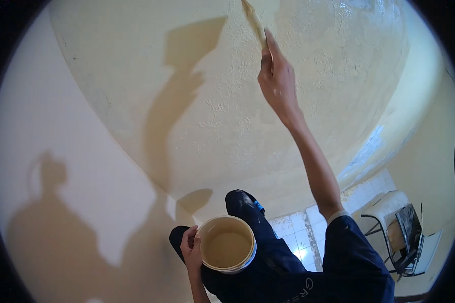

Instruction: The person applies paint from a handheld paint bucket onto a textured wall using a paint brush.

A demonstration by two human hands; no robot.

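My right hand [279,83] is raised against the wall, its fingers closed round the pale handle of a paintbrush [254,21] seen nearly edge-on. The brush's tip lies at the top edge of the view, and its wide, flat shape shows in the shadow to the left. Down at my lap, my left hand [191,247] grips the left rim of a white bucket [253,255]. Beige paint [228,248] covers the bottom of the bucket, which rests on my thigh between my bent knees.
The cream wall [197,136] ahead has rough, blistered patches, with wet-looking marks at the upper right. A smoother wall [71,126] meets it on the left. At the lower right, a chair [387,214] holding dark items stands on the tiled floor [294,235].
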